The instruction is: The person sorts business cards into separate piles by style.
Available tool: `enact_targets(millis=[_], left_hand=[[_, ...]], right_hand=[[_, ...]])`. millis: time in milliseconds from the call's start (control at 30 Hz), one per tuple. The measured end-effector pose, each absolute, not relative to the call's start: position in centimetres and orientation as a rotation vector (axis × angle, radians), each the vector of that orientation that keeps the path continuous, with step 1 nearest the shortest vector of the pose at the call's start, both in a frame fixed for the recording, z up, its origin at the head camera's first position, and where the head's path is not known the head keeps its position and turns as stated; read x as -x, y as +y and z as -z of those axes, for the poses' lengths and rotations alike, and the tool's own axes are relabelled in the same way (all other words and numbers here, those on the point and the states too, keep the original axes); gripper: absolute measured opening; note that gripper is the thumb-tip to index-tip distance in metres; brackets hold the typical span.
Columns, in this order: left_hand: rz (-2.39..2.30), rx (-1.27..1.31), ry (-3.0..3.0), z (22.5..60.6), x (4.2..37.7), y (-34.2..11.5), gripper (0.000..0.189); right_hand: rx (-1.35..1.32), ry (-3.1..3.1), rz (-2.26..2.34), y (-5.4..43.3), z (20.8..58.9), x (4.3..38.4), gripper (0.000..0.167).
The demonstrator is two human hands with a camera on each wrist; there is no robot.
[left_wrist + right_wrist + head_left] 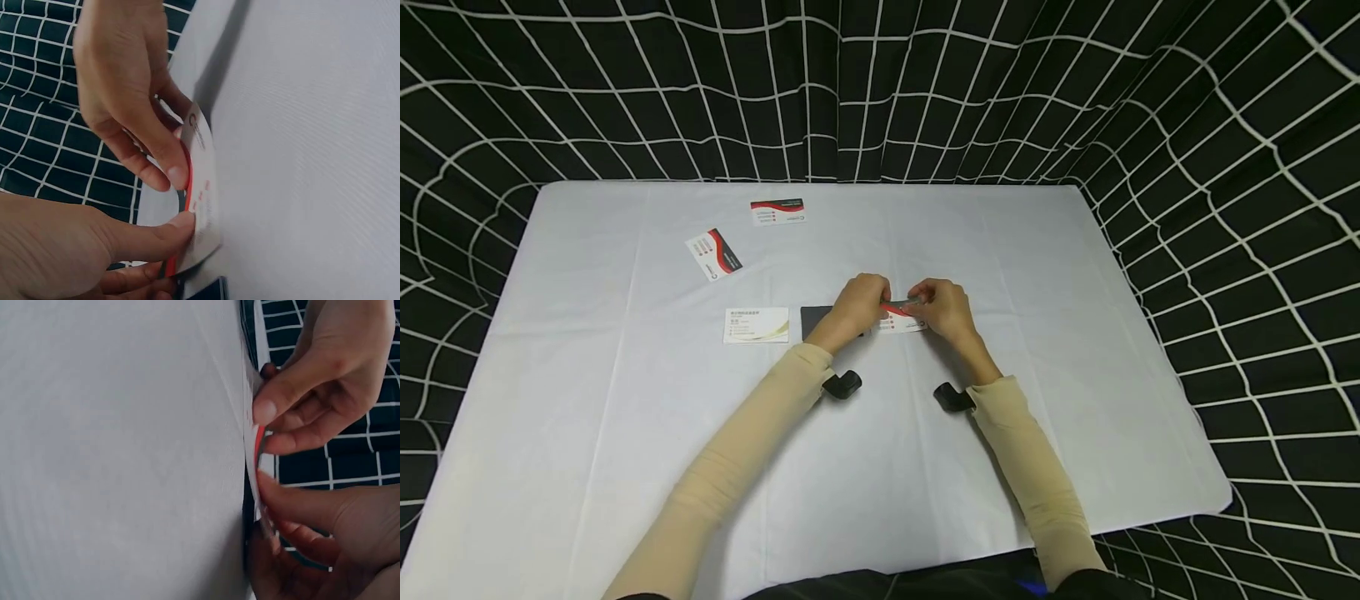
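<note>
A white business card (901, 324) with a red and dark wavy band is held by both hands near the middle of the table. My left hand (857, 305) pinches its left end, and my right hand (946, 310) pinches its right end. In the left wrist view the card (204, 187) looks slightly bowed, with thumbs on its printed face. Seen from the right wrist, the card (251, 450) is nearly edge-on. A dark card (815, 319) lies by my left wrist, partly covered by it. Whether the held card is single or stacked, I cannot tell.
Left of the dark card lies a white card with gold curves (756, 326). Two red-banded cards lie farther back, one tilted (714, 254) and one nearly level (778, 212). The white-covered table (587, 467) backs onto dark cloth with a white grid (880, 92).
</note>
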State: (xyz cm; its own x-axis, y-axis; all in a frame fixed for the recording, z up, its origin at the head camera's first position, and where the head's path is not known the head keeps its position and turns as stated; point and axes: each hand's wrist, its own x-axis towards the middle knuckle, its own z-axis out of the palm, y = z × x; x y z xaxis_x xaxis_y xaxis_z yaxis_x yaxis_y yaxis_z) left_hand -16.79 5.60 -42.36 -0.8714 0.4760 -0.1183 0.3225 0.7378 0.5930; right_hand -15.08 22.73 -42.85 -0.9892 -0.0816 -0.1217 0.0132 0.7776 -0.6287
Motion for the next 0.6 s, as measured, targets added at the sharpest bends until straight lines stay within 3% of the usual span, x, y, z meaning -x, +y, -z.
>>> enact_targets(millis=[200, 400, 600], left_hand=[[-0.732, -0.621, 2.789, 42.9, 16.2, 5.8, 0.02], [-0.477, -0.685, 2.919, 43.0, 15.3, 6.5, 0.005], [-0.321, -0.725, 2.962, 43.1, 14.4, 7.2, 0.014]], right_hand=[[0.037, 2.893, 0.855, 21.9, 42.8, 14.8, 0.021], [0.038, 2.895, 0.756, 21.2, 42.5, 14.5, 0.013], [0.048, 2.933, 0.715, 20.9, 42.6, 14.3, 0.013]])
